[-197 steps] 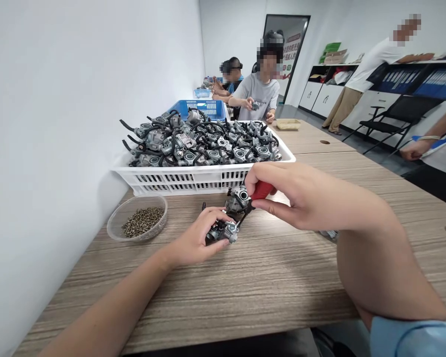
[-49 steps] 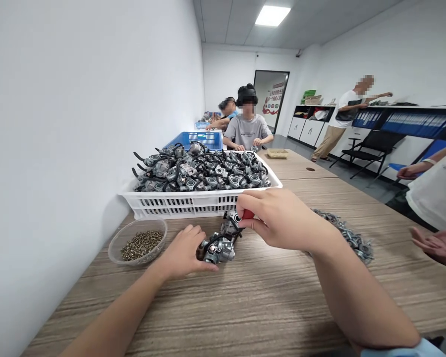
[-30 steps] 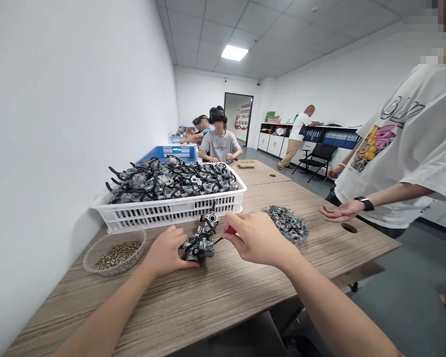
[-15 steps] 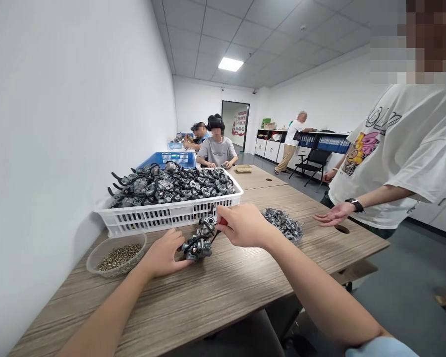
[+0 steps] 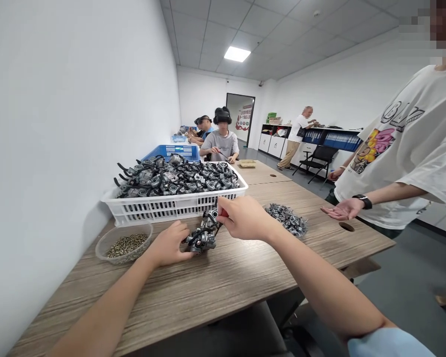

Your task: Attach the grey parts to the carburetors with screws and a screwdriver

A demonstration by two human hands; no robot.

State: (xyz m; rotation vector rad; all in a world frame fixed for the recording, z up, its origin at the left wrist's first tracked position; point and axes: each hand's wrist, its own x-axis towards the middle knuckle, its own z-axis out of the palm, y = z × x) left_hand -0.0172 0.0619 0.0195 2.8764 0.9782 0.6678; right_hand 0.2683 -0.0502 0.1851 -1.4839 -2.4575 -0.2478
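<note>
A grey metal part with black hoses point(image 5: 201, 240) rests on the wooden table in front of the white crate. My left hand point(image 5: 171, 244) grips its left side, thumb at the front and fingers behind. On the other side my right hand point(image 5: 241, 218) is closed round a red-handled tool point(image 5: 222, 214), whose dark shaft points down beside the metal part. Its tip is hidden. Left of my left hand stands a clear bowl of small brass-coloured pieces point(image 5: 128, 245). Small grey pieces point(image 5: 288, 220) lie heaped in a clear container right of my right hand.
The white crate point(image 5: 178, 209), heaped with similar metal parts, stands behind my hands, with a blue crate point(image 5: 178, 151) beyond. A person point(image 5: 397, 148) stands at the right, one hand over the table edge point(image 5: 379, 240). Others sit or stand farther back.
The view has shifted, so the table and crate appear slightly higher and to the right. Both hands keep their grips. The seated person across has raised a hand.
</note>
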